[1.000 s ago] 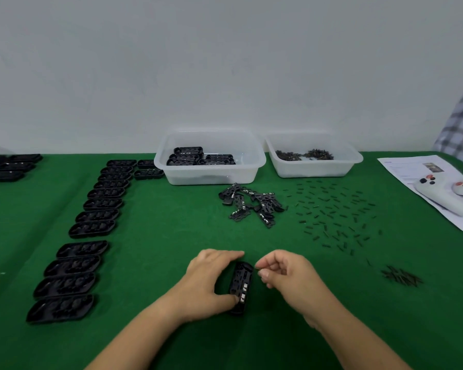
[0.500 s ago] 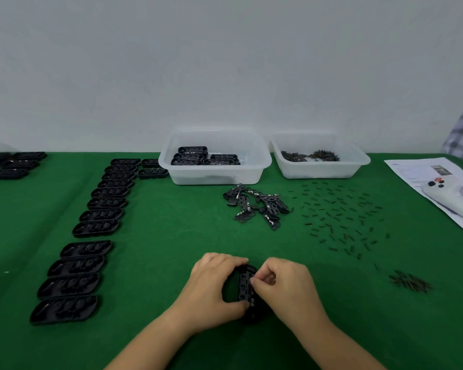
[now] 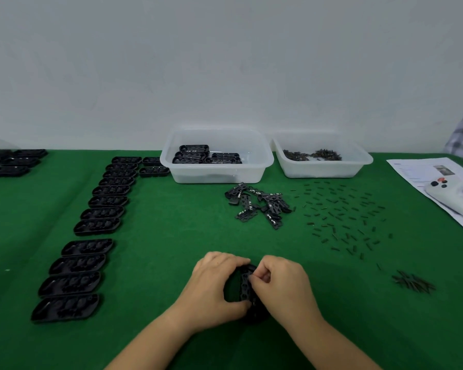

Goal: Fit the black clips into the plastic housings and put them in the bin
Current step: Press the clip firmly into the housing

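We see a green counter [image 3: 171,249]. Its landmark is the clear bin [image 3: 217,166]: left of it run rows of black housings [image 3: 102,212], right of it a second tub [image 3: 322,162], in front a clip pile [image 3: 259,205] and scattered pins [image 3: 340,217].

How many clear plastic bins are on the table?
2. The left bin, behind the clip pile, holds black housings; the right bin beside it holds small dark parts. None appears hidden.
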